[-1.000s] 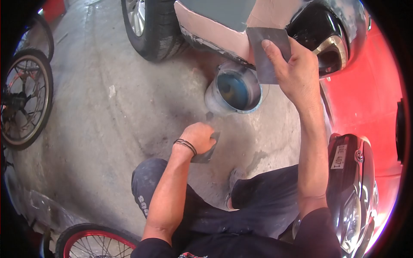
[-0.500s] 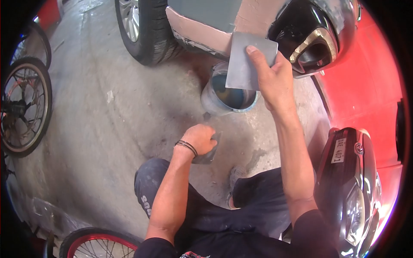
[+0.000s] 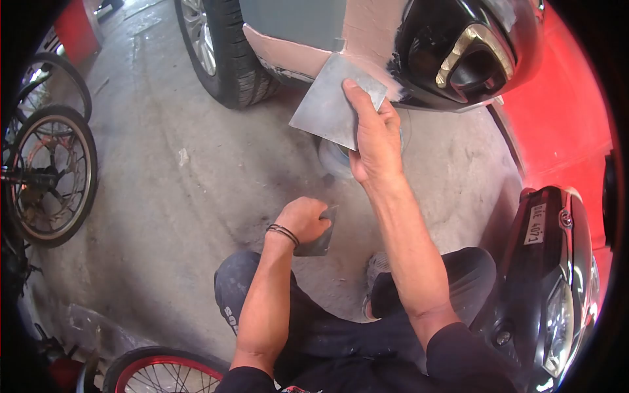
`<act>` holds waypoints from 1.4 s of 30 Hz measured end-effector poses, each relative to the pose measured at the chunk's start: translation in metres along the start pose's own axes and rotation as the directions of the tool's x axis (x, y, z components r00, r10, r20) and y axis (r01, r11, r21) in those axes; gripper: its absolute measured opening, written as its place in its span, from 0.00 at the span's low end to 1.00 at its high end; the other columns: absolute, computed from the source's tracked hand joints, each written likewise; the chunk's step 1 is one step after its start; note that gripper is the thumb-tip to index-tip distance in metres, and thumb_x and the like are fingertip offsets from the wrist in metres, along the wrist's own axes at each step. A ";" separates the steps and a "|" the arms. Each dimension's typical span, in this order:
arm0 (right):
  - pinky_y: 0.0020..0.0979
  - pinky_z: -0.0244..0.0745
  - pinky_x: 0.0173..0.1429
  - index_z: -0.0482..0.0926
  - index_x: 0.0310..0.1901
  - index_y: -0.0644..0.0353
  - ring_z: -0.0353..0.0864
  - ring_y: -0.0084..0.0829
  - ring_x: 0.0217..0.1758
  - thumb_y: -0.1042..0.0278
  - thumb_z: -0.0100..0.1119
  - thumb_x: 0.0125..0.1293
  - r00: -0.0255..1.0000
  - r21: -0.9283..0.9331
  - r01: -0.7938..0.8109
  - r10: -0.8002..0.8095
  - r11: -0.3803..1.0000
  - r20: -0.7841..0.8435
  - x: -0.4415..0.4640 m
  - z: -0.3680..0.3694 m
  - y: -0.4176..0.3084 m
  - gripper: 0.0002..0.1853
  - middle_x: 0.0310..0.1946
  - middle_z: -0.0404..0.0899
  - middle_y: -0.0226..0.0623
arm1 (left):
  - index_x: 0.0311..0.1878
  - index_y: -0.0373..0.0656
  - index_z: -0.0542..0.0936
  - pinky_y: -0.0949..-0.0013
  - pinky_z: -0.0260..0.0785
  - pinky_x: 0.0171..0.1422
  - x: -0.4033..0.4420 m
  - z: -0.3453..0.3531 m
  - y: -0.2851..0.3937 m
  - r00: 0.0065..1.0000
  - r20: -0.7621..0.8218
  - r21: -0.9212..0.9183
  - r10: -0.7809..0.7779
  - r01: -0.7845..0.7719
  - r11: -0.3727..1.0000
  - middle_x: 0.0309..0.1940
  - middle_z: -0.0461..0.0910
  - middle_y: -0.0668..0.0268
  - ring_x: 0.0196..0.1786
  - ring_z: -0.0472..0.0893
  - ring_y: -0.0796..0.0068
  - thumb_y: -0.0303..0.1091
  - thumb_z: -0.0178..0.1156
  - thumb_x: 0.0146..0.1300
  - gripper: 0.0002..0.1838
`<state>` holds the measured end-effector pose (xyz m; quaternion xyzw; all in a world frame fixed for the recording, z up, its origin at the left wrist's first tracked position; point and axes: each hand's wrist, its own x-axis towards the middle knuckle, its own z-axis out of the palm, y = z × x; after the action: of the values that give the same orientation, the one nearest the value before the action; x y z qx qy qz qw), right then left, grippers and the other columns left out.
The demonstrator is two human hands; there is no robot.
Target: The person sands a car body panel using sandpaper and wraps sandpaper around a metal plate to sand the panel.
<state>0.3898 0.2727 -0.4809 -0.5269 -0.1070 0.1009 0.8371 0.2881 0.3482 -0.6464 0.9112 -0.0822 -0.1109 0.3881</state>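
Observation:
My right hand (image 3: 379,144) is closed on a flat grey rectangular sheet (image 3: 331,101), with the thumb lying across its face. In view, the sheet overlaps the lower edge of a car's bumper corner, where pinkish filler (image 3: 288,54) borders grey paint; I cannot tell whether they touch. Lower down, my left hand (image 3: 303,220) grips a smaller-looking dark grey sheet (image 3: 319,246) over the floor, in front of my knee. Behind my right hand stands a bucket (image 3: 332,158), mostly hidden by the hand and the sheet.
A car tyre (image 3: 242,75) rests on the concrete floor (image 3: 144,216) ahead. Left of me are spoked wheels (image 3: 85,196), and a red-rimmed wheel (image 3: 114,380) lies near my side. A black car front (image 3: 517,275) is close on my right, against a red surface (image 3: 557,124).
My right hand has moved left with the grey sheet, which is now tilted and covers more of the bucket. My left hand has barely moved. The view has shifted slightly.

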 end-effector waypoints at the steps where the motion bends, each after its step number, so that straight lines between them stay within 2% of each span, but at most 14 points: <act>1: 0.32 0.84 0.52 0.81 0.57 0.61 0.87 0.25 0.49 0.63 0.70 0.72 1.000 0.005 0.015 -0.015 1.000 -0.003 0.001 0.000 0.002 0.17 0.49 0.87 0.32 | 0.44 0.33 0.85 0.45 0.77 0.54 0.000 -0.001 0.000 1.000 -0.001 0.001 -0.004 0.004 1.000 0.42 0.85 0.41 0.50 0.84 0.38 0.44 0.65 0.63 0.20; 7: 0.31 0.83 0.54 0.80 0.57 0.63 0.86 0.26 0.49 0.64 0.71 0.71 0.994 -0.016 0.099 -0.099 0.995 -0.035 0.004 -0.002 0.005 0.18 0.48 0.86 0.34 | 0.44 0.33 0.85 0.46 0.77 0.54 -0.001 -0.003 0.002 1.000 -0.009 -0.010 -0.017 0.017 1.000 0.42 0.85 0.41 0.49 0.83 0.37 0.43 0.65 0.63 0.20; 11: 0.31 0.82 0.54 0.80 0.55 0.65 0.86 0.26 0.48 0.65 0.71 0.71 0.996 -0.024 0.071 -0.072 0.997 -0.051 0.003 0.001 -0.007 0.17 0.48 0.86 0.35 | 0.42 0.37 0.87 0.46 0.78 0.57 0.000 -0.007 0.000 0.998 -0.055 -0.018 -0.010 0.009 1.000 0.42 0.87 0.45 0.50 0.85 0.41 0.41 0.64 0.61 0.16; 15: 0.31 0.82 0.54 0.82 0.53 0.66 0.85 0.25 0.49 0.67 0.71 0.71 0.995 -0.134 0.087 -0.094 0.987 -0.044 0.007 -0.007 -0.012 0.15 0.46 0.86 0.35 | 0.45 0.33 0.85 0.45 0.76 0.55 -0.002 -0.009 0.003 0.998 -0.058 -0.062 -0.002 -0.001 0.998 0.42 0.85 0.41 0.50 0.83 0.37 0.43 0.65 0.63 0.20; 18: 0.31 0.82 0.52 0.81 0.54 0.65 0.86 0.25 0.46 0.66 0.71 0.71 0.994 -0.207 0.111 -0.113 0.972 0.002 0.010 -0.011 -0.006 0.16 0.45 0.86 0.35 | 0.45 0.33 0.85 0.46 0.77 0.55 -0.003 -0.008 0.004 0.999 -0.040 -0.065 -0.009 0.006 0.998 0.43 0.85 0.41 0.50 0.83 0.37 0.43 0.66 0.63 0.20; 20: 0.31 0.83 0.45 0.80 0.55 0.64 0.86 0.25 0.42 0.63 0.69 0.73 0.986 -0.100 0.151 -0.157 0.983 -0.052 0.005 -0.002 0.001 0.17 0.42 0.86 0.33 | 0.45 0.33 0.85 0.46 0.77 0.56 -0.002 -0.003 0.004 0.999 -0.049 -0.043 -0.002 0.000 0.999 0.43 0.85 0.42 0.51 0.83 0.38 0.44 0.65 0.63 0.20; 21: 0.31 0.83 0.45 0.80 0.55 0.64 0.86 0.25 0.42 0.63 0.69 0.73 0.985 -0.093 0.157 -0.163 0.983 -0.054 0.005 -0.001 0.004 0.17 0.42 0.86 0.33 | 0.45 0.34 0.85 0.47 0.77 0.56 -0.002 -0.003 0.004 0.998 -0.058 -0.023 0.000 -0.001 1.000 0.44 0.86 0.42 0.51 0.83 0.38 0.44 0.65 0.64 0.19; 24: 0.32 0.77 0.27 0.80 0.54 0.60 0.86 0.25 0.34 0.58 0.66 0.75 0.998 0.023 0.021 -0.019 1.000 -0.062 -0.003 0.004 0.005 0.16 0.38 0.86 0.31 | 0.45 0.35 0.85 0.47 0.77 0.56 0.002 -0.001 0.004 1.000 -0.003 0.012 0.018 -0.018 1.000 0.44 0.86 0.43 0.52 0.84 0.39 0.44 0.65 0.63 0.19; 28: 0.31 0.78 0.28 0.81 0.53 0.59 0.86 0.25 0.34 0.58 0.67 0.75 0.996 0.070 0.026 -0.020 0.997 -0.085 -0.004 0.005 0.009 0.15 0.39 0.86 0.31 | 0.45 0.35 0.86 0.47 0.77 0.56 0.003 0.002 0.003 1.000 0.008 0.008 0.004 -0.004 1.000 0.44 0.86 0.43 0.52 0.84 0.39 0.44 0.66 0.63 0.20; 31: 0.31 0.78 0.31 0.82 0.52 0.60 0.86 0.25 0.37 0.58 0.66 0.75 0.999 0.021 -0.026 0.027 0.999 -0.030 -0.009 0.004 0.008 0.14 0.41 0.86 0.31 | 0.46 0.35 0.86 0.46 0.77 0.56 0.007 0.008 -0.001 1.000 -0.002 0.004 0.014 -0.014 1.000 0.44 0.86 0.43 0.51 0.84 0.39 0.45 0.66 0.63 0.20; 33: 0.31 0.78 0.32 0.82 0.49 0.60 0.86 0.24 0.37 0.58 0.66 0.75 0.999 -0.174 0.043 -0.039 0.984 0.027 -0.023 0.014 0.017 0.13 0.40 0.85 0.31 | 0.46 0.35 0.86 0.46 0.77 0.55 0.012 0.012 -0.003 0.997 0.006 0.015 0.077 -0.077 0.997 0.44 0.86 0.42 0.51 0.84 0.38 0.45 0.66 0.63 0.20; 37: 0.32 0.74 0.28 0.81 0.49 0.58 0.84 0.25 0.32 0.58 0.66 0.74 0.999 0.034 0.030 -0.029 0.999 -0.031 -0.005 0.008 0.000 0.13 0.37 0.85 0.31 | 0.46 0.36 0.87 0.46 0.77 0.59 0.007 0.005 0.003 0.998 0.041 0.046 -0.041 0.039 0.998 0.45 0.87 0.46 0.53 0.85 0.42 0.44 0.65 0.63 0.19; 39: 0.31 0.73 0.27 0.80 0.51 0.58 0.84 0.24 0.32 0.57 0.67 0.73 0.998 0.014 0.018 -0.017 1.000 -0.058 -0.003 0.004 -0.004 0.14 0.37 0.84 0.30 | 0.46 0.34 0.85 0.46 0.76 0.55 0.007 0.008 -0.002 1.000 0.014 0.024 0.020 -0.021 0.999 0.44 0.86 0.42 0.51 0.83 0.38 0.45 0.66 0.64 0.20; 42: 0.31 0.73 0.27 0.80 0.50 0.57 0.84 0.24 0.32 0.56 0.67 0.73 0.996 -0.026 0.008 -0.011 1.000 -0.088 -0.004 0.003 -0.005 0.15 0.37 0.84 0.30 | 0.45 0.34 0.85 0.46 0.76 0.55 0.008 0.008 -0.003 1.000 0.025 0.034 0.008 -0.009 0.999 0.43 0.86 0.42 0.51 0.83 0.38 0.45 0.66 0.64 0.20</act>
<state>0.3853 0.2722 -0.4750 -0.5412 -0.0737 0.0722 0.8346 0.2937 0.3434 -0.6551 0.9159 -0.0928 -0.1190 0.3721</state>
